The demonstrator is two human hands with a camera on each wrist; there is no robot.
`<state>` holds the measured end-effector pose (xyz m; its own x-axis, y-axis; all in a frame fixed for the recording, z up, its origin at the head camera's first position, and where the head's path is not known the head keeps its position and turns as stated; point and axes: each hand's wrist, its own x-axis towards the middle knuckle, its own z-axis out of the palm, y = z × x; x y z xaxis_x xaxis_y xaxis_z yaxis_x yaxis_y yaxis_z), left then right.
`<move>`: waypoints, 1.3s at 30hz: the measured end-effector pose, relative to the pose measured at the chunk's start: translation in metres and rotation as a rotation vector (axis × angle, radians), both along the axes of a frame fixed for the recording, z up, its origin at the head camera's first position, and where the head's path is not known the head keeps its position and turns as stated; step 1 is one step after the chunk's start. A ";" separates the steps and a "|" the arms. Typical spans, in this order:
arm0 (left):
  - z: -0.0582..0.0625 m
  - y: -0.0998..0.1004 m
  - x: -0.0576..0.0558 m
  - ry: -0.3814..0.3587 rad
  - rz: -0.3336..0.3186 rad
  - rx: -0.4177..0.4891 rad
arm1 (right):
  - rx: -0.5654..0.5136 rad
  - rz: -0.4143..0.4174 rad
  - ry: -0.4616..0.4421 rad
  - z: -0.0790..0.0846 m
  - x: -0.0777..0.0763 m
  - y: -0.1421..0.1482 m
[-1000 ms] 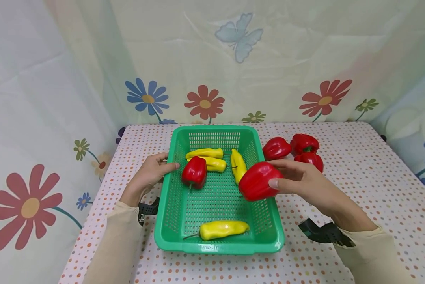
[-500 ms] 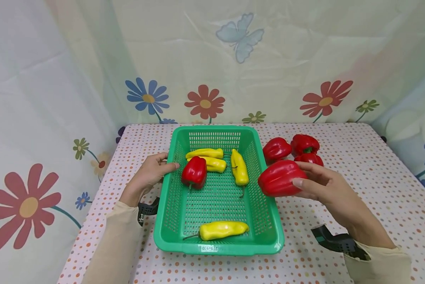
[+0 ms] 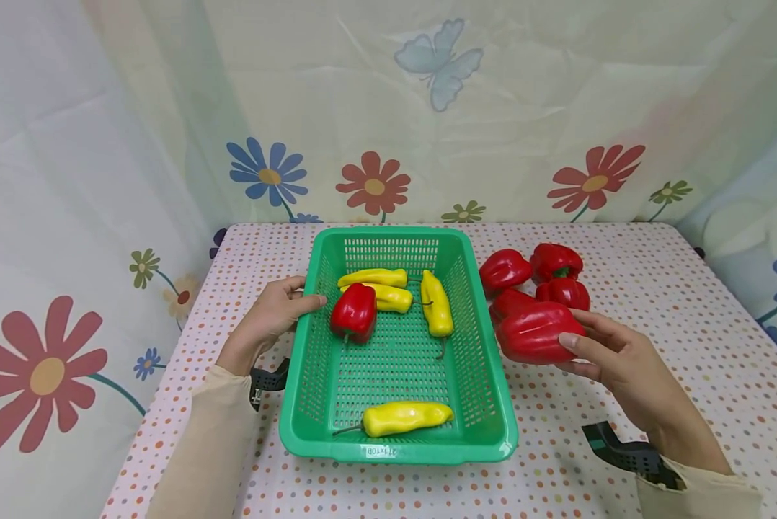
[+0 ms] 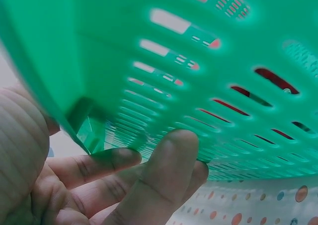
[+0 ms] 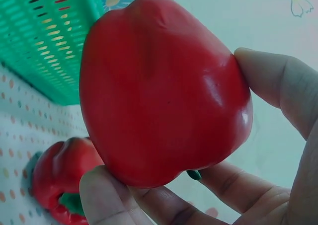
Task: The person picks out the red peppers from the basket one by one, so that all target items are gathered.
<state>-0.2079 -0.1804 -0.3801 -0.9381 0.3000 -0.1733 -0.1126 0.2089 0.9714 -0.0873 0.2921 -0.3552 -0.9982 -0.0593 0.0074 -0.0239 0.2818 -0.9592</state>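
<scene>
My right hand [image 3: 628, 367] holds a glossy red bell pepper [image 3: 538, 333] above the table, just outside the basket's right side. In the right wrist view, thumb and fingertips grip that bell pepper [image 5: 166, 91] around its sides. My left hand [image 3: 274, 313] grips the left rim of a green plastic basket [image 3: 398, 455], thumb over the rim and fingers against the outside wall. Inside the basket lie one red bell pepper [image 3: 353, 313] and several long yellow peppers [image 3: 406, 418]. In the left wrist view, fingers touch the slotted basket wall [image 4: 223, 111].
Several more red bell peppers [image 3: 505, 271] lie on the dotted tablecloth [image 3: 654, 303], right of the basket. One of them is partly hidden behind the held pepper. A flowered curtain [image 3: 492, 130] hangs behind the table.
My right hand has moved right with the red bell pepper, from over the basket's right rim to outside it. One yellow pepper has come into full view. The left hand stays put.
</scene>
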 end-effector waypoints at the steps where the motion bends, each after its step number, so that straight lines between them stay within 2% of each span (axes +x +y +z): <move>1: 0.000 0.000 0.000 0.002 -0.001 0.000 | -0.016 -0.003 0.000 -0.001 0.000 0.001; 5: 0.001 -0.001 0.000 0.008 0.005 -0.002 | -0.048 -0.017 -0.010 -0.005 0.000 0.003; 12: 0.003 -0.002 0.000 0.004 0.015 -0.006 | 0.107 -0.066 -0.101 -0.013 -0.001 0.003; 14: 0.003 -0.002 0.000 0.004 0.012 -0.003 | 0.122 -0.070 -0.125 -0.016 -0.001 0.003; 27: 0.002 -0.001 0.000 0.007 0.017 -0.008 | 0.117 -0.080 -0.268 -0.029 0.003 0.001; 39: 0.000 0.000 0.001 0.003 0.010 -0.004 | 0.116 -0.062 -0.304 -0.038 0.001 0.002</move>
